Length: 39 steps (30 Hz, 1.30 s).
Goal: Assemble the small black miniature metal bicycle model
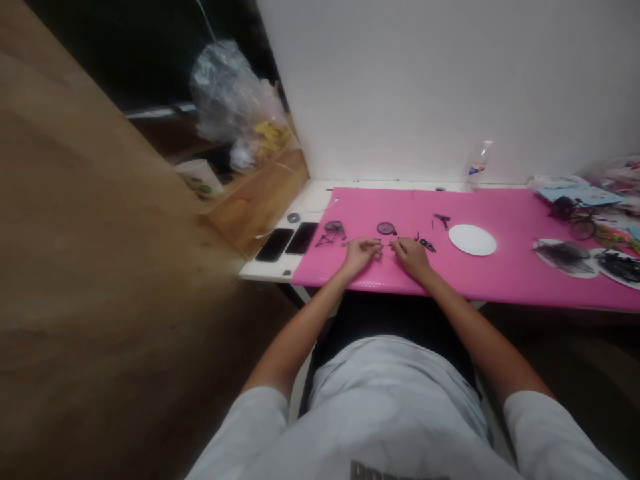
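Fingers of both hands meet just above the near part of a pink sheet [350,270] on a white table [255,268]. The left hand [363,257] is closed in a pinch on a small part [385,247], and the right hand [411,258] pinches at it from the other side, its fingers curled. The small part lies between the two sets of fingertips; it is too small to tell its shape, or whether it is one piece or two.

Just beyond the hands, a dark wheel [385,228] lies on the sheet. To the left of it is a dark frame [330,235]. Black pieces [427,246] lie just beside the right hand, and a black bracket [443,219] lies farther back, near a white plate [473,240]. Well apart at the right, a second plate [565,259] and a third plate [620,267] carry dark items, with a small bicycle shape [583,227] behind them.

Two phones [274,245] lie side by side at the table's left end, a round grey object [293,217] just behind them. A clear bottle [477,163] stands at the back by the wall. Beyond the left end, clear plastic bags [223,87] sit above a wooden box [260,200].
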Each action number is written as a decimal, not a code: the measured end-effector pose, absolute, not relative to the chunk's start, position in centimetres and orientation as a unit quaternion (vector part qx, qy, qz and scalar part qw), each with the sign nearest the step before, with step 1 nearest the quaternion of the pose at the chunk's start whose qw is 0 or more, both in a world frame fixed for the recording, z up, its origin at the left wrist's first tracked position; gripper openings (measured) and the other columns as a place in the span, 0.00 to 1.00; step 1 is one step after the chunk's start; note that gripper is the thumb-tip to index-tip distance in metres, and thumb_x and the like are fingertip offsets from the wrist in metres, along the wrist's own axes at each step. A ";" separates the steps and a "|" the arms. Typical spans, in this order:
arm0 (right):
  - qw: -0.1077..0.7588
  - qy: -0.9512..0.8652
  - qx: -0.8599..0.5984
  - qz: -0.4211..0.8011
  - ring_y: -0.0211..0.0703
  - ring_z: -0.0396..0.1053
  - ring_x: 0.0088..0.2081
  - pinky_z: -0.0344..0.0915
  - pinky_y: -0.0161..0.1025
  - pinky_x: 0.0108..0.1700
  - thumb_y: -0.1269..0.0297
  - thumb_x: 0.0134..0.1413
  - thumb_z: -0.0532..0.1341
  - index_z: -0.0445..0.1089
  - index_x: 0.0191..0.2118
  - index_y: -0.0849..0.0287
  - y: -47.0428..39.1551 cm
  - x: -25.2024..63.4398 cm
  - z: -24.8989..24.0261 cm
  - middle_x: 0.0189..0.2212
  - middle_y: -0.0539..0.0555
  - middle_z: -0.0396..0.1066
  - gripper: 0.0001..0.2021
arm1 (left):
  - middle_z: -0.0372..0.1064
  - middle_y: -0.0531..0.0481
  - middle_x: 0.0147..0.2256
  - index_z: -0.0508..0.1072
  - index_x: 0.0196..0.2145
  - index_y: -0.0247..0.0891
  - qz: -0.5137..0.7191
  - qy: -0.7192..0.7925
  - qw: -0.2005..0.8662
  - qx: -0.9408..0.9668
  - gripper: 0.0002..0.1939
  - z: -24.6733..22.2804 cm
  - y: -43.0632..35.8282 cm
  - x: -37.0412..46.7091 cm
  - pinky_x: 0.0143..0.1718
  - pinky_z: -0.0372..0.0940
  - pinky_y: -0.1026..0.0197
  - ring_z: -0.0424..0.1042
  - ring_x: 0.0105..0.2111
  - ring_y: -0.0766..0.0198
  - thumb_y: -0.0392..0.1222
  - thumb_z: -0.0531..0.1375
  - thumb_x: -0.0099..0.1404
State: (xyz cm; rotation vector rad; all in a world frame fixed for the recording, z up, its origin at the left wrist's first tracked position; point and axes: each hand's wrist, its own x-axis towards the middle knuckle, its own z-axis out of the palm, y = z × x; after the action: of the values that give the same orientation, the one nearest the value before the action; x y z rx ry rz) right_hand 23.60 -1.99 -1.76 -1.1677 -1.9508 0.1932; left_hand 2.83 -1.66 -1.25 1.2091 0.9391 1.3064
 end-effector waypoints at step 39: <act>0.420 -0.778 -0.463 0.066 0.54 0.73 0.40 0.68 0.48 0.44 0.49 0.79 0.54 0.73 0.31 0.54 -1.7 23.7 -1.8 0.32 0.58 0.77 0.24 | 0.78 0.46 0.27 0.83 0.37 0.30 0.552 0.374 0.498 0.554 0.11 -2.2 -1.6 2.9 0.30 0.71 0.61 0.74 0.24 0.64 0.42 0.73 0.60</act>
State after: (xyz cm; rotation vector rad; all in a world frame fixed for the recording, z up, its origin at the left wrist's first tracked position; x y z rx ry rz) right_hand 23.74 -1.73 -1.78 -1.1599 -1.9510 0.1648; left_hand 2.90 -1.62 -2.17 1.3421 0.9063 1.3359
